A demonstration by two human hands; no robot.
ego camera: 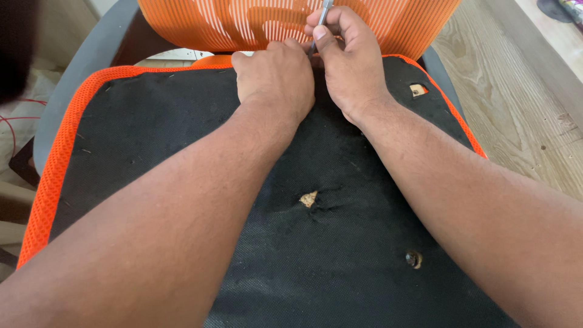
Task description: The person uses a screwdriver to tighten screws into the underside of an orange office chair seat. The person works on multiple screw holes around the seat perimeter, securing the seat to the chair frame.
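Head view, underside of chair seat. R. hand (351,64): grip closed on a thin grey metal tool (323,21), pinched btw. thumb and fingers, shaft pointing up and away; tip hidden behind the knuckles, at the seat's far edge. L. hand (276,76): curled, knuckles up, pressing on the black fabric cover (182,146) just beside the R. hand; whether it pinches anything cannot be told. Outward: orange mesh trim (57,158) borders the cover; orange mesh backrest (243,21) beyond; small tear w/ pale material showing (308,198) mid-seat; bolt hole (414,259) nearer the viewer; wooden floor (522,103) at right. Risk (judgement): hands touch, so a slipping tool could jab the L. fingers or rip the cover further, esp. under heavy prying.
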